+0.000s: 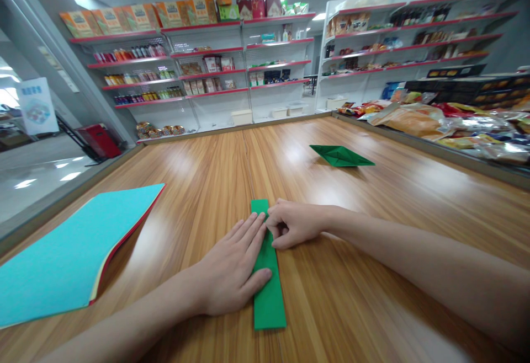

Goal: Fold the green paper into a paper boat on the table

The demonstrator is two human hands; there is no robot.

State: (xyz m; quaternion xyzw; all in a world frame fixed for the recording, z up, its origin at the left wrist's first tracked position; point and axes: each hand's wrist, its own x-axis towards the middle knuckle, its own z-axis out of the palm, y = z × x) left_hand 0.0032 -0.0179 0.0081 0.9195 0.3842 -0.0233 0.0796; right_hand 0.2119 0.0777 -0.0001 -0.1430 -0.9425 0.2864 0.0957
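Observation:
A long, narrow strip of folded green paper (269,312) lies lengthwise on the wooden table in front of me. Flat across it, with fingers stretched out, rests my left hand (232,269); its fingertips and thumb press on the paper. My right hand (296,222) is curled, its bent fingers against the strip's right edge near the far end. A dark gap shows between its fingers and thumb, with nothing visible in it. Farther off to the right sits a folded green paper boat shape (342,156), apart from both hands.
A stack of coloured paper sheets (78,247), light blue on top, lies at the left of the table (199,170). Packaged snacks (422,123) are heaped beyond the right edge. Stocked shelves (207,51) stand behind, and a red hand cart (99,141) is on the floor at left.

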